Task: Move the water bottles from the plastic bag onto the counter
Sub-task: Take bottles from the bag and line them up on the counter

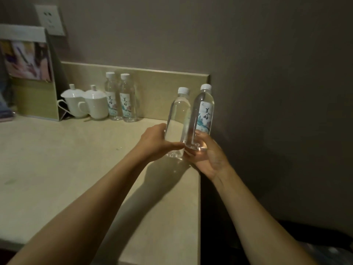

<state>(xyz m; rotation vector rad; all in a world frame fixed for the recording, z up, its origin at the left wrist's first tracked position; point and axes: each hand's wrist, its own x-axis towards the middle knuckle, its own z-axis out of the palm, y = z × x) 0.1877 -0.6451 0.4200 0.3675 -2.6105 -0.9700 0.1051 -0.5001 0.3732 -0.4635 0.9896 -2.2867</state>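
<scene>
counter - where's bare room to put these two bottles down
Free: the wide counter in front of the two lidded cups and the two standing bottles, and the back right corner behind the held bottles. Crowded: the back left, by the cups and the display stand.

Beige counter, items along its back edge

Beyond the gripping hands and to their left stand two water bottles, two lidded cups and a display stand
</scene>
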